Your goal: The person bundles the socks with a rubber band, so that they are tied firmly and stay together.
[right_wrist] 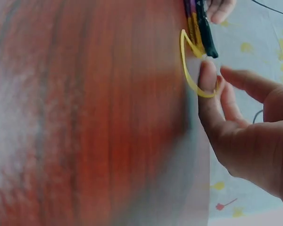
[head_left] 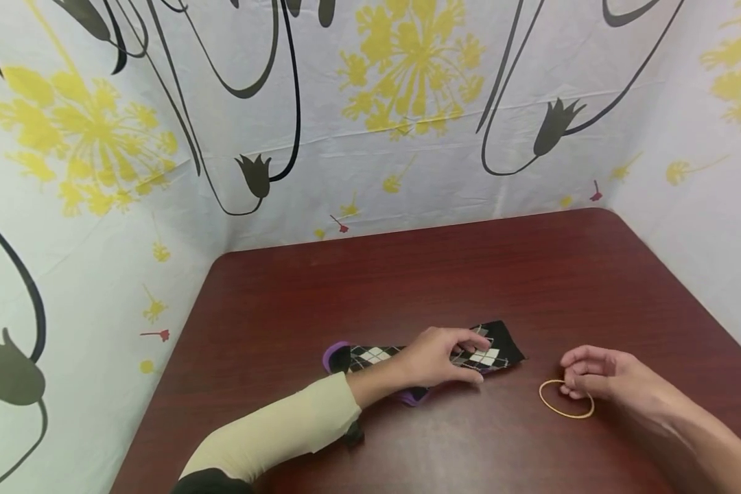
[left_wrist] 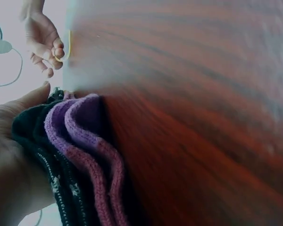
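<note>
A pair of black argyle socks (head_left: 500, 343) with white and grey diamonds and purple trim lies stacked on the table. Over the socks rests my left hand (head_left: 435, 357), its thumb and fingers spread apart and part of the pair hidden beneath it. The left wrist view shows the layered sock edges (left_wrist: 85, 160) close beside that hand. To the right, my right hand (head_left: 624, 381) pinches a thin yellow rubber band (head_left: 567, 416) between thumb and fingers. In the right wrist view the band (right_wrist: 192, 84) hangs as a loose loop from the fingertips, apart from the socks.
The dark red wooden table (head_left: 370, 281) has rounded far corners. White cloth walls (head_left: 358, 178) with yellow and grey flower prints stand around its back and sides. A small dark item (head_left: 353, 434) shows under the left sleeve, mostly hidden.
</note>
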`<state>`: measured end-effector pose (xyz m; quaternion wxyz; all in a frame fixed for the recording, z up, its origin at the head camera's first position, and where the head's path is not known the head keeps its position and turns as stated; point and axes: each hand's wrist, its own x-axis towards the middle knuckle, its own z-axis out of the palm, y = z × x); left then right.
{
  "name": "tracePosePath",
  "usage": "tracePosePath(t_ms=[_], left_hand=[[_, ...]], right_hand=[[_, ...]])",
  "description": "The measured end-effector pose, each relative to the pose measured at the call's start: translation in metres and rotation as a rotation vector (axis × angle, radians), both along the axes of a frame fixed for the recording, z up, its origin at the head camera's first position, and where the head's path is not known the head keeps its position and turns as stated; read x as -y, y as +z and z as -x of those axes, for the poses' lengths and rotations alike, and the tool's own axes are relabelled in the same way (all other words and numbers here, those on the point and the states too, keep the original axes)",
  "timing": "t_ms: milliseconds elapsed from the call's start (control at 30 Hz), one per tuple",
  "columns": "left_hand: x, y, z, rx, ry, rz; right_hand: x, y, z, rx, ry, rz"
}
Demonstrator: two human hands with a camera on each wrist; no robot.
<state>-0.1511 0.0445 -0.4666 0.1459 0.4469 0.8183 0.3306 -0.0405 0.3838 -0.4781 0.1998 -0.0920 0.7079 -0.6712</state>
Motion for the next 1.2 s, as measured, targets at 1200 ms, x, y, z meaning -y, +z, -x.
tracePosePath(t_ms=[1200], left_hand=[[-0.003,-0.004,-0.002,-0.625,-0.099,0.167]], right_hand=[[0.029,0.008,0.011,0.08,0.093,0.399]])
